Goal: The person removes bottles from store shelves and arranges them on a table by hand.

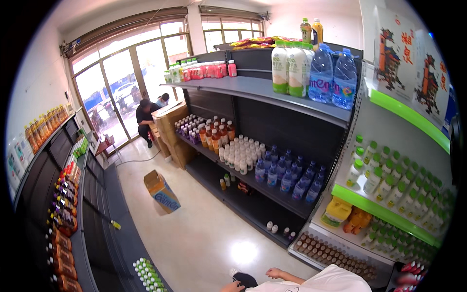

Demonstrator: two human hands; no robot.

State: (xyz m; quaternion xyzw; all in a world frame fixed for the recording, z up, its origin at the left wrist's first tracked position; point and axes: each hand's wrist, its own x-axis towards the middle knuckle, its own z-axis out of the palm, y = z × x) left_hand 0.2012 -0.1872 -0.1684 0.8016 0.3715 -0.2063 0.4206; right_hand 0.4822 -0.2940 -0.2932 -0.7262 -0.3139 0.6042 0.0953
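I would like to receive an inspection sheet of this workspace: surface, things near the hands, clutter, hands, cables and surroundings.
Surface: pale, glossy floor between shelf rows.
Things near the hands: four small bottles on the low dark shelf; brown-topped bottles in rows at lower right.
Clutter: open cardboard box on the floor; stacked cartons at the far shelf end.
Hands: left hand, cut by the lower edge, and right hand; no grip on anything seen.
Cables: one dark cable or hose near the doors.
Surroundings: glass doors; two people beside the cartons.
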